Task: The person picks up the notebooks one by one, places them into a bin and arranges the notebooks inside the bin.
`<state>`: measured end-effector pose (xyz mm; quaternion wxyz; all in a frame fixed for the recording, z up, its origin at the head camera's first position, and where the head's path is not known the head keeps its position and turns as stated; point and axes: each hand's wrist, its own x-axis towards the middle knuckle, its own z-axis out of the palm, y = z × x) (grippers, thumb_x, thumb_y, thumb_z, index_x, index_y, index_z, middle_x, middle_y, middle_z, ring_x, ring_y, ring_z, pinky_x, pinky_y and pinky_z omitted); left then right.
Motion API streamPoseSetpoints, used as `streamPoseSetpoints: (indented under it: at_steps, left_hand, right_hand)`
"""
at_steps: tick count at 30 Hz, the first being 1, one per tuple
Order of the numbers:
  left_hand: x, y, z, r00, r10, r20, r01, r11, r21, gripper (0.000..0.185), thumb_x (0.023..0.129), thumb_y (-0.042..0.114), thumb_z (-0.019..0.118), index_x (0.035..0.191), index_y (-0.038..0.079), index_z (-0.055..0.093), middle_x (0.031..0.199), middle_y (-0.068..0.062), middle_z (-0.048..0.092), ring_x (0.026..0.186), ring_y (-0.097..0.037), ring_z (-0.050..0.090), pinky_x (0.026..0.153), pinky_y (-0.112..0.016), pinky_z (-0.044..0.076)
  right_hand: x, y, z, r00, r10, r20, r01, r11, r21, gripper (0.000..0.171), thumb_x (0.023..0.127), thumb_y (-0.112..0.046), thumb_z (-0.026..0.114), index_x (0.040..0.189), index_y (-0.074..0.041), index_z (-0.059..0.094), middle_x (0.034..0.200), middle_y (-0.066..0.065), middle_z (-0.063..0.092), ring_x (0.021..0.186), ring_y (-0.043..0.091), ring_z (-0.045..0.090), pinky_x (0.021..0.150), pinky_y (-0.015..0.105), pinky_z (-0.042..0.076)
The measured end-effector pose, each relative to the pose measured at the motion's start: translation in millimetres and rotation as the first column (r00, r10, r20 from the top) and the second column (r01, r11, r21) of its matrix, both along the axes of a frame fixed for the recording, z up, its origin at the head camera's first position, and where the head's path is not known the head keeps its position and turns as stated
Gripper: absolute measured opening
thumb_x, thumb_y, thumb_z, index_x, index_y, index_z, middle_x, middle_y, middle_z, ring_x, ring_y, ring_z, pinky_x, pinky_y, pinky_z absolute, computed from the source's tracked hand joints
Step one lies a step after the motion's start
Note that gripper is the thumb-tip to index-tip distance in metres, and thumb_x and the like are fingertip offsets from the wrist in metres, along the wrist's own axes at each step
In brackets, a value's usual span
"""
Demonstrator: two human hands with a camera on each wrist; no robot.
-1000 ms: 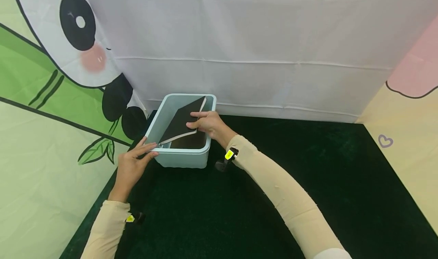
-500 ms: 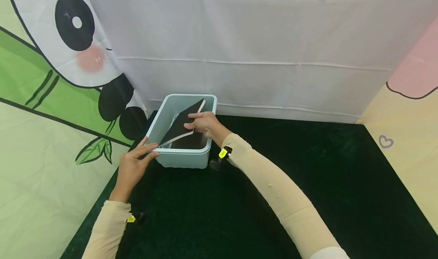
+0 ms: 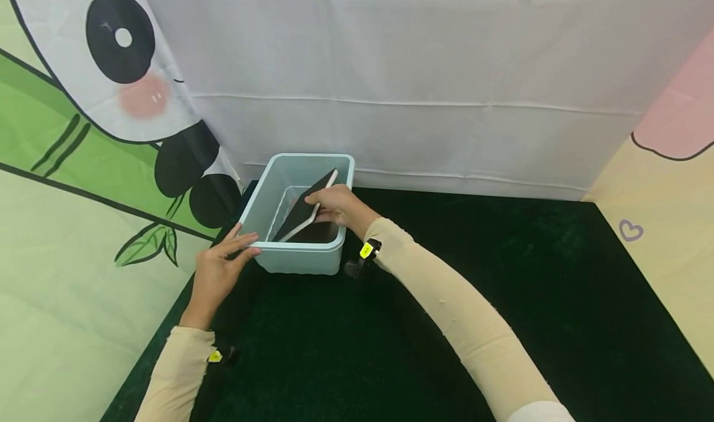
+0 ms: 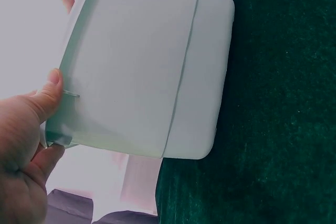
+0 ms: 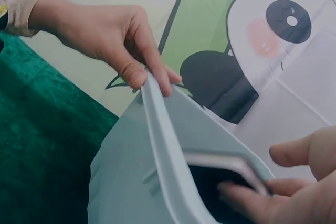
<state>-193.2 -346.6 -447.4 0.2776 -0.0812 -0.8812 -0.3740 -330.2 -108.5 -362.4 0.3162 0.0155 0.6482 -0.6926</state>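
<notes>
A light blue plastic bin (image 3: 298, 259) stands on the dark green cloth. My left hand (image 3: 219, 272) pinches its near left corner; in the left wrist view the thumb (image 4: 50, 92) lies on the outer wall by the rim. Inside the bin my right hand (image 3: 340, 208) holds a thin black rectangular piece with a white edge (image 3: 301, 211), perhaps a notebook, tilted with its right side higher. In the right wrist view this piece (image 5: 212, 187) is partly hidden behind the rim and blurred. Under it lies a dark brown flat thing (image 3: 312, 234), mostly covered.
A white cloth wall (image 3: 413, 100) rises just behind the bin. Printed cloth with a panda face (image 3: 139, 109) hangs along the left, and yellow and pink cloth (image 3: 664, 205) on the right. Green cloth (image 3: 474, 254) covers the table.
My right hand has lowered the black piece deeper into the bin and shifted its grip; its near left corner has slid right, baring more of the bin's floor. The left hand stays on the rim.
</notes>
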Motion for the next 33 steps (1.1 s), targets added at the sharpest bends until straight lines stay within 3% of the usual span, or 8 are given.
streamPoseSetpoints:
  at_steps: [4, 9, 17, 24, 31, 33]
  left_hand:
    - [-1.1, -0.8, 0.9, 1.0, 0.002, 0.017, -0.002, 1.0, -0.001, 0.03, 0.086, 0.008, 0.082, 0.116, 0.006, 0.078, 0.121, -0.016, 0.073, 0.135, -0.035, 0.055, 0.096, -0.003, 0.032]
    - [-3.7, -1.6, 1.1, 1.0, -0.001, 0.012, 0.001, 1.0, 0.002, 0.03, 0.086, 0.008, 0.081, 0.116, 0.007, 0.078, 0.12, -0.016, 0.073, 0.136, -0.034, 0.054, 0.096, -0.003, 0.033]
    - [-4.0, -0.4, -0.5, 1.0, -0.004, 0.015, 0.004, 1.0, -0.008, 0.03, 0.086, 0.01, 0.082, 0.115, 0.008, 0.079, 0.119, -0.017, 0.073, 0.134, -0.036, 0.056, 0.096, -0.003, 0.033]
    - [-2.2, -1.5, -0.1, 1.0, -0.004, 0.016, 0.004, 1.0, 0.001, 0.03, 0.085, 0.009, 0.082, 0.116, 0.007, 0.078, 0.12, -0.018, 0.073, 0.134, -0.036, 0.055, 0.096, -0.002, 0.033]
    - [-8.0, -1.4, 4.2, 0.998, -0.035, 0.056, 0.036, 0.999, -0.013, 0.032, 0.087, 0.012, 0.082, 0.118, 0.006, 0.077, 0.125, -0.018, 0.071, 0.136, -0.037, 0.054, 0.092, -0.001, 0.033]
    - [-9.9, -1.9, 7.2, 0.995, -0.045, 0.088, 0.047, 0.999, -0.026, 0.034, 0.089, 0.014, 0.081, 0.12, 0.005, 0.076, 0.13, -0.02, 0.068, 0.135, -0.04, 0.053, 0.1, -0.016, 0.044]
  right_hand:
    - [0.4, 5.4, 5.2, 0.998, 0.063, 0.023, -0.063, 0.998, -0.005, 0.059, 0.104, -0.015, 0.061, 0.152, 0.008, 0.036, 0.155, 0.032, 0.038, 0.143, 0.042, 0.044, 0.111, 0.048, 0.042]
    - [-1.0, 15.7, 8.4, 0.996, 0.084, 0.013, -0.084, 0.996, 0.001, 0.061, 0.106, -0.019, 0.057, 0.155, 0.007, 0.031, 0.162, 0.033, 0.024, 0.15, 0.043, 0.031, 0.117, 0.048, 0.034]
    - [6.3, 40.6, 11.0, 0.996, 0.056, -0.074, -0.056, 0.998, 0.005, 0.053, 0.105, -0.011, 0.058, 0.149, 0.01, 0.039, 0.154, 0.029, 0.041, 0.142, 0.039, 0.045, 0.113, 0.042, 0.042]
    - [20.8, 74.2, 20.2, 0.987, 0.099, -0.123, -0.112, 0.988, -0.105, 0.041, 0.107, -0.012, 0.055, 0.143, 0.005, 0.052, 0.149, 0.024, 0.051, 0.136, 0.036, 0.054, 0.109, 0.043, 0.045]
    - [32.8, 123.6, 20.2, 0.987, 0.091, -0.135, -0.119, 0.968, -0.22, 0.044, 0.11, -0.017, 0.049, 0.148, 0.005, 0.047, 0.151, 0.026, 0.049, 0.14, 0.039, 0.049, 0.108, 0.042, 0.046]
    - [35.5, 139.3, 18.0, 0.988, 0.074, -0.135, -0.106, 0.963, -0.249, 0.046, 0.11, -0.019, 0.048, 0.149, 0.005, 0.045, 0.151, 0.026, 0.049, 0.14, 0.039, 0.049, 0.107, 0.041, 0.047]
